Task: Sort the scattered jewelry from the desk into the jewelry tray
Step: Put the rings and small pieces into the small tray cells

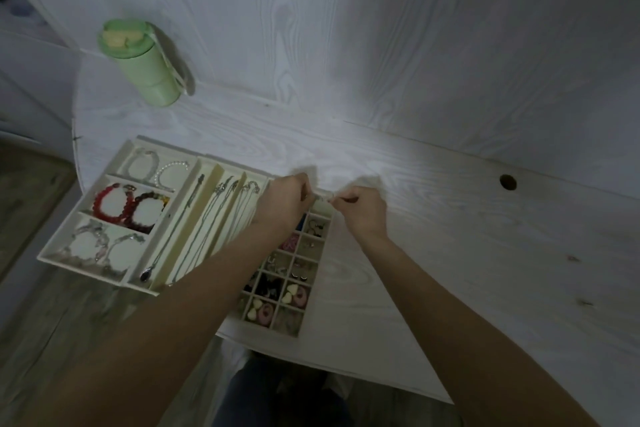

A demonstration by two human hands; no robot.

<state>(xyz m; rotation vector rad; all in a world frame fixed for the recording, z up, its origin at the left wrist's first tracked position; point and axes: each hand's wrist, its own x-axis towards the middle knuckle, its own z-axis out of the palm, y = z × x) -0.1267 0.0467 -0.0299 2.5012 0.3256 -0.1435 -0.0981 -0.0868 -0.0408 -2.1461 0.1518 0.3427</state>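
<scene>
A cream jewelry tray (86, 269) lies on the white desk (467, 253). Its left part holds bracelets (130, 206), its long middle slots hold necklaces (207, 218), and its right grid of small cells holds earrings and small pieces (294, 291). Above the grid's far end, my left hand (287, 201) and my right hand (362, 208) meet with curled fingers. Both pinch a small silvery piece of jewelry (323, 197) between them; what kind it is I cannot tell.
A green water bottle (143, 62) stands at the back left by the wall. A round cable hole (508, 182) sits in the desk at the right. The desk's near edge runs below the tray, with wooden floor to the left.
</scene>
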